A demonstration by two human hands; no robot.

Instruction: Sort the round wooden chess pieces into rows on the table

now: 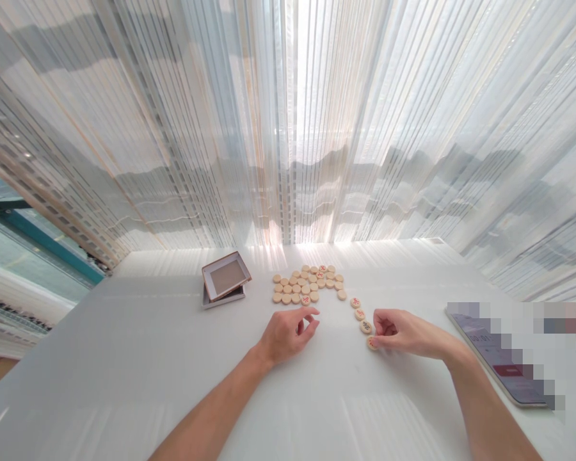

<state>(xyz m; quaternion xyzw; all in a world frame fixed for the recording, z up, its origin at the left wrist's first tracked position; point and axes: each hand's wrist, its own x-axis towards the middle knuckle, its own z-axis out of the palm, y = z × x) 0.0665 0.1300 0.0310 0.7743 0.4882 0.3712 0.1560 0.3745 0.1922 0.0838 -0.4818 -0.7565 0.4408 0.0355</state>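
Note:
A cluster of several round wooden game discs (pixel 307 285) lies on the white table (pixel 125 358), some with red or dark characters on top. A short line of discs (pixel 360 314) trails from the cluster toward my right hand. My right hand (pixel 403 334) rests on the table with its fingers curled, thumb and fingertips pinching the nearest disc (pixel 372 343). My left hand (pixel 289 331) hovers just in front of the cluster, fingers loosely curled and the index finger pointing toward a disc, holding nothing.
A small open box with its lid (pixel 224 279) sits left of the discs. A tablet-like device (pixel 504 358) lies at the right edge. Sheer white curtains (pixel 288 128) hang behind the table's far edge.

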